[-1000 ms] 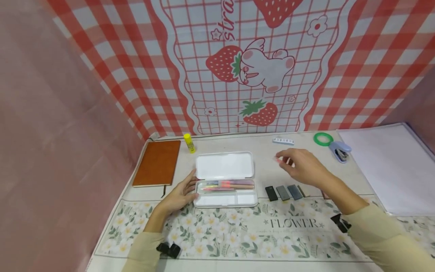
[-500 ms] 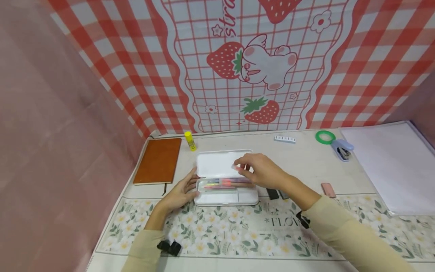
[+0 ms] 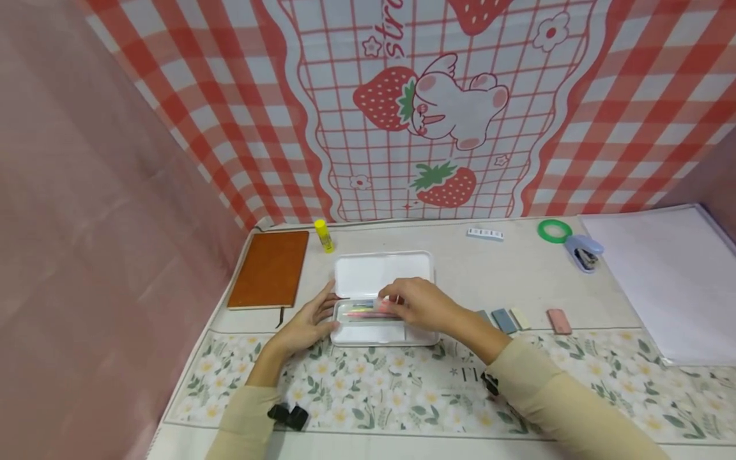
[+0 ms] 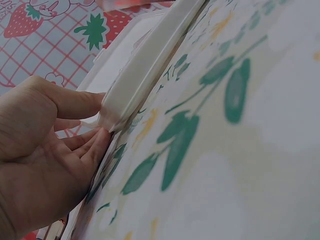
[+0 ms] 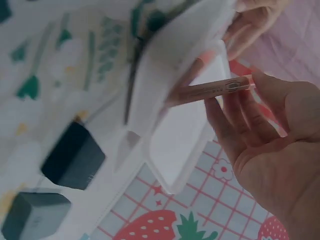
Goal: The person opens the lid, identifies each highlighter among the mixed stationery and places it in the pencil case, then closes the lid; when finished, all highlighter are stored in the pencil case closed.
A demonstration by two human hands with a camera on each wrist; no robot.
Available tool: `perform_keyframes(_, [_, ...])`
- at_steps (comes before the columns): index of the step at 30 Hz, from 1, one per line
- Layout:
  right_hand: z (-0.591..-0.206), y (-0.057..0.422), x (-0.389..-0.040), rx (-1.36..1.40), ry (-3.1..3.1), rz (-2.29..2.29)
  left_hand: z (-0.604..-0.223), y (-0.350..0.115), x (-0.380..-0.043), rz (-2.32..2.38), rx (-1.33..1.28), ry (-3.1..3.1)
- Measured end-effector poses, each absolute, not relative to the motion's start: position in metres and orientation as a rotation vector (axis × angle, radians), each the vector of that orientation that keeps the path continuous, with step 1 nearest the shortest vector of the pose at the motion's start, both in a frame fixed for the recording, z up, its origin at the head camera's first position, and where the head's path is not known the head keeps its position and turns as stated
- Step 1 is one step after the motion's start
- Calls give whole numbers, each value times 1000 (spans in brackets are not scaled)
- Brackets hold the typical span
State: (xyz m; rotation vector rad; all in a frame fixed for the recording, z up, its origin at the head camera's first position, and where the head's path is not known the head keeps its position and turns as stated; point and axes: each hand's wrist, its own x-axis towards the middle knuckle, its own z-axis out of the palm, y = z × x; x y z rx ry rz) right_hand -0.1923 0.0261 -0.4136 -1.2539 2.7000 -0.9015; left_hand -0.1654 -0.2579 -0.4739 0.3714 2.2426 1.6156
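An open white pencil case (image 3: 368, 334) lies with its lid (image 3: 368, 273) folded back. Several coloured pens (image 3: 365, 314) lie in its rear half. My left hand (image 3: 306, 326) holds the case's left end, thumb and fingers at its corner (image 4: 114, 112) in the left wrist view. Over the pens, my right hand (image 3: 416, 303) pinches a small pinkish bar (image 5: 220, 89) with dark print; in the head view, only its pale end shows past the fingertips. The right hand and forearm hide the pens' right ends and the dark erasers.
Blue-grey (image 3: 503, 321), cream (image 3: 521, 318) and pink (image 3: 558, 321) erasers lie to the right. A brown notebook (image 3: 269, 268) and yellow glue stick (image 3: 324, 236) lie left. Behind are a pale blue-and-white strip (image 3: 485, 234), green tape (image 3: 554, 230) and a stapler (image 3: 583, 253), beside a white sheet (image 3: 661, 281).
My right hand has moved left from right of the case, carrying the small pinkish bar, and come down over the pens. The left hand has stayed on the case's end.
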Motion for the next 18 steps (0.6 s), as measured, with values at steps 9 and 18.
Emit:
perform_keyframes(9, [-429, 22, -187, -1176, 2773, -689, -470, -253, -165, 1610, 372, 2237])
perform_keyframes(18, [-430, 29, -189, -1170, 2740, -669, -475, -256, -166, 1605, 367, 2252])
